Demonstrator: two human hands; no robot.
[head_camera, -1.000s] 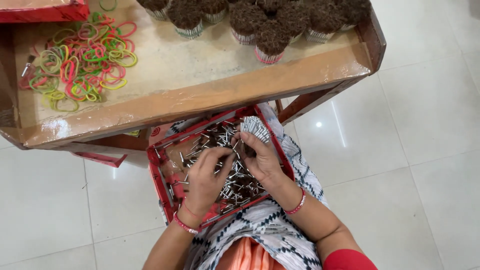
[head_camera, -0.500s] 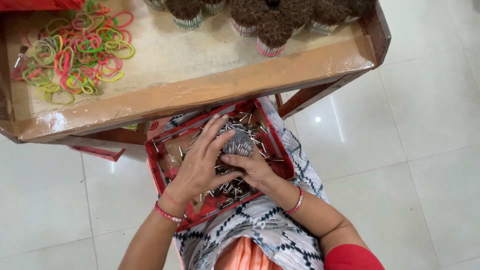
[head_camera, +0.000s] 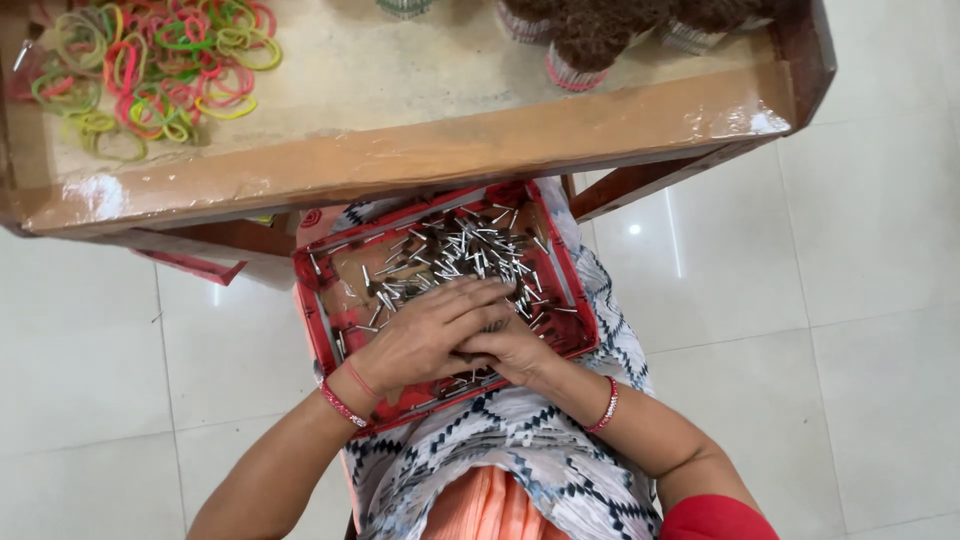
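A shallow red tray (head_camera: 318, 330) rests on the person's lap, on a black-and-white patterned cloth (head_camera: 520, 440), and it is strewn with small silvery metal pins (head_camera: 455, 250), most of them heaped toward the far side. Both hands lie in the near half of the tray, pressed together: the left hand (head_camera: 425, 335) is laid flat, fingers stretched toward the right, covering most of the right hand (head_camera: 515, 350), which is curled beneath it. Whatever sits between the palms is hidden, so I cannot tell whether either hand is clasping something or merely cupped over the pins. Each wrist carries a red bangle. Just beyond the tray, above the knees, stands a low wooden tabletop (head_camera: 420, 150) with a raised rim. On its left part lies a loose scatter of coloured rubber bands (head_camera: 150, 75), pink, green, yellow and orange. Along its far edge, right of the middle, stand dark brown bristly bundles (head_camera: 600, 35) set upright in small ribbed cups. Pale glossy floor tiles (head_camera: 800, 300) surround everything.
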